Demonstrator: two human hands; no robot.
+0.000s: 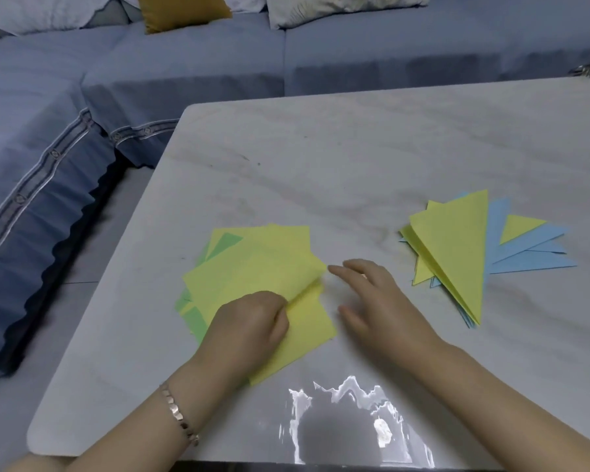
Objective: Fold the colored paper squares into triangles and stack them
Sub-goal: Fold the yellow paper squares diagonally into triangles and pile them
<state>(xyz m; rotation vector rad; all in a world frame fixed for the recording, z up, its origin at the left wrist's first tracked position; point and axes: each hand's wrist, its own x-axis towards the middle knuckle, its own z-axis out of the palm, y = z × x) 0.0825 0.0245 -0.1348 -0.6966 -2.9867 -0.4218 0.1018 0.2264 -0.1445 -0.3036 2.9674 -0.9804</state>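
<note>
Yellow sheet tops the pile of squares at the near left of the table, with green ones under it. The left hand pinches its right edge, and the right corner curls up. The right hand lies open with fingers spread, fingertips just beside that corner. To the right lie the triangles, yellow over blue. The top one's long axis runs far to near, its sharp tip pointing near.

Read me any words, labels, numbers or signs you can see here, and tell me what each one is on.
There is nothing to read.
The paper squares and folded triangles are plain, and the table carries no print.
The round emblems on the sofa trim are too blurred to tell if they hold letters.
</note>
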